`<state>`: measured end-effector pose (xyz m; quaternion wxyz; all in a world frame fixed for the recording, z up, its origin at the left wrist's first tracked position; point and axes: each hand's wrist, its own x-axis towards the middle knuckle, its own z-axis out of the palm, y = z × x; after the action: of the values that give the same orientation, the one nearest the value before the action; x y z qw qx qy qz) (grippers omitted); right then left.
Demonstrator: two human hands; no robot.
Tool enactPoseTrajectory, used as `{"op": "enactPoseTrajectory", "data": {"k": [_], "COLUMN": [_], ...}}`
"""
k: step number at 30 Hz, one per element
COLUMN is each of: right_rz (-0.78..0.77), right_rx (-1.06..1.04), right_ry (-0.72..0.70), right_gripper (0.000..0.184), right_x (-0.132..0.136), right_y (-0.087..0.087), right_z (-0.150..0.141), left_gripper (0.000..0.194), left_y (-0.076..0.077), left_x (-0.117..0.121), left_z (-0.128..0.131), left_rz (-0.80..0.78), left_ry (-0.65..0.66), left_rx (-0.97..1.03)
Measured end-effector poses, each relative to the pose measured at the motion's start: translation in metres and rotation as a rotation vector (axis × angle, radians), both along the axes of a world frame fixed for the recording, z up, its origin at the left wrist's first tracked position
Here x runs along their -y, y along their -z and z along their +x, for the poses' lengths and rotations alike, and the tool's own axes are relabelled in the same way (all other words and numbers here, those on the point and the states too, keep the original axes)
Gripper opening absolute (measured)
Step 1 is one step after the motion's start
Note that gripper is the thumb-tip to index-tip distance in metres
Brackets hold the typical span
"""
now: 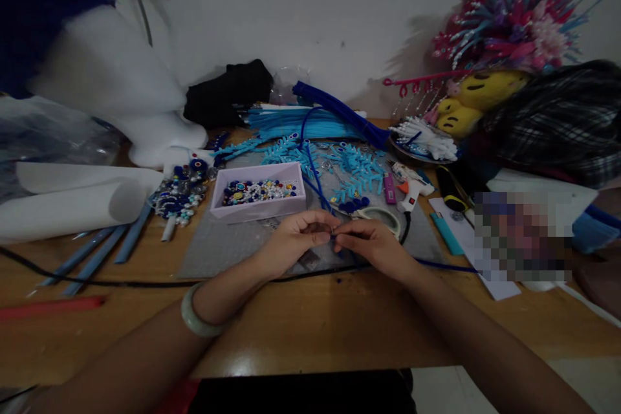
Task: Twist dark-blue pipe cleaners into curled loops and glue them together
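My left hand (305, 234) and my right hand (371, 240) meet over the grey mat (213, 252), fingertips pinched close together. Between them is a dark blue pipe cleaner (314, 171), whose length rises and bends over behind the fingers. Another dark blue length (446, 265) runs out to the right below my right wrist. The small spot where the fingertips work is mostly hidden. Just behind my left hand stands a pale lilac box (259, 210) of mixed beads. Scissors (383, 217) with pale handles lie partly behind my right hand.
Light blue branch-shaped pieces (356, 171) and bundled pipe cleaners (301, 123) lie at the back. A glue gun (412, 187), a teal box cutter (447, 233) and a bowl of white stems (427, 139) are on the right. Left are a foam head (116, 71), beaded ornaments (182, 194) and a white roll (72, 207).
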<state>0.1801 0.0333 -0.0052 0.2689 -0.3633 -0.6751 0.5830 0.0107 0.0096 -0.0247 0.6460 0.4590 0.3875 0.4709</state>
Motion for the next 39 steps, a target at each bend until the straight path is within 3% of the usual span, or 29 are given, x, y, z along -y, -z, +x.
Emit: {"op": "enactPoseTrajectory", "data": {"k": [9,17,24,32,39], "right_rz": [-0.309,-0.391,-0.281,0.187,0.222], "right_rx": [-0.212,-0.233,-0.245,-0.106,-0.076], "right_ry": [0.072,0.118,0.152,0.125,0.2], "right_gripper": [0.015,0.019,0.026,0.029,0.014], "right_x": [0.004,0.004,0.003,0.0,0.009], "right_y": [0.007,0.004,0.001,0.009,0.006], "right_z": [-0.005,-0.007,-0.008,-0.002,-0.007], "left_gripper": [0.011,0.015,0.021,0.023,0.025], "left_y": [-0.005,-0.008,-0.01,-0.008,-0.013], "left_x": [0.003,0.003,0.005,0.006,0.005], "left_z": [0.001,0.005,0.009,0.012,0.01], "left_rz": [0.149,-0.024,-0.134,-0.265,-0.255], "left_ry": [0.017,-0.046,-0.065,-0.047,-0.084], "left_rx": [0.028,0.168,0.325,0.468,0.451]}}
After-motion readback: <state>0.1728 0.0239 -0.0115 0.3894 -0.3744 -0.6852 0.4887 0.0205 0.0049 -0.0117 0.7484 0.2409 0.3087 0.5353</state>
